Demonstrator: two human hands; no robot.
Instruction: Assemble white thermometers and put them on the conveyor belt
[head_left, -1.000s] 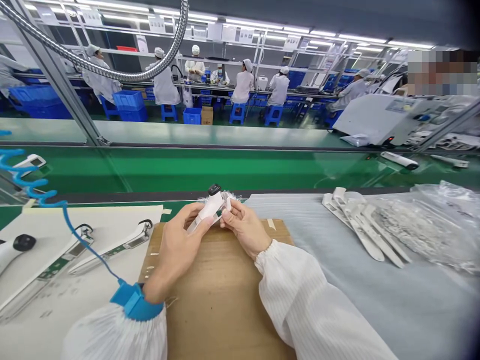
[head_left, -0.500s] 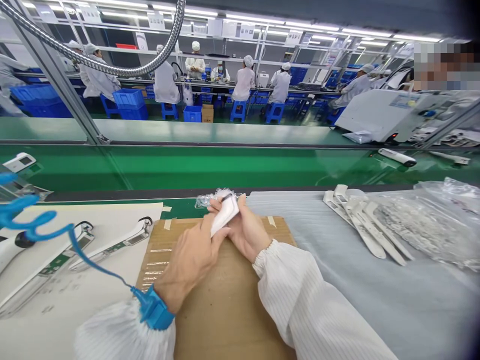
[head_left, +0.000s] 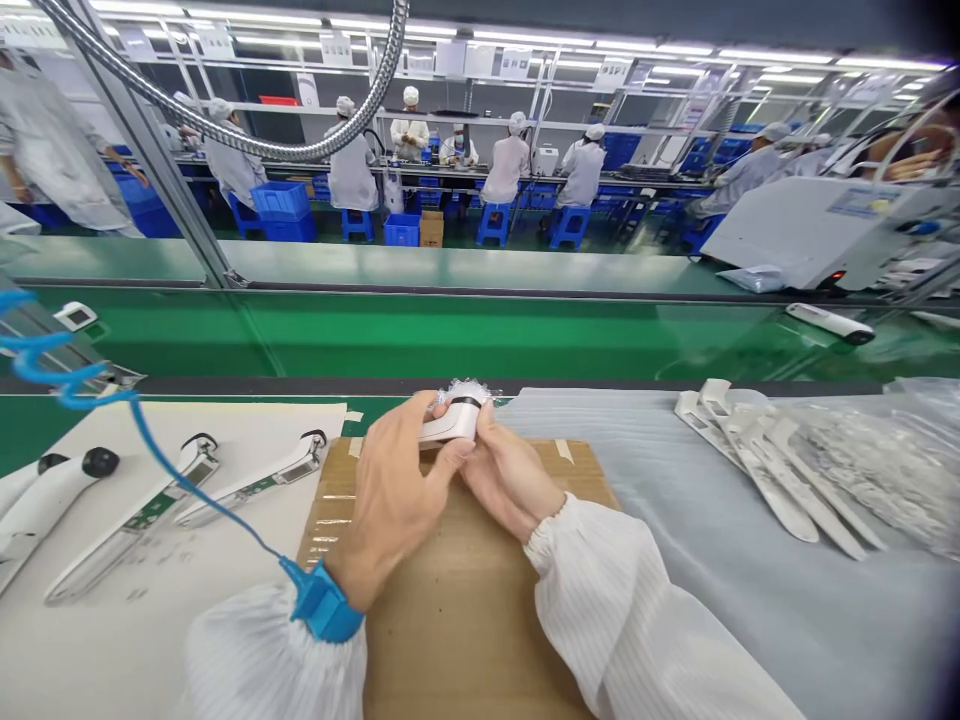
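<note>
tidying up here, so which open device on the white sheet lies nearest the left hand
The open device on the right, its black-tipped end beside the cardboard. The other open device lies farther left, farther from the left hand.

Head camera — facing forward, down — cardboard [head_left: 480, 620] close.

Factory — capped workers [head_left: 504, 172], blue crates [head_left: 282, 203]

A white, black-banded device [head_left: 456, 425] is held near the far cardboard edge [head_left: 586, 460].
</note>
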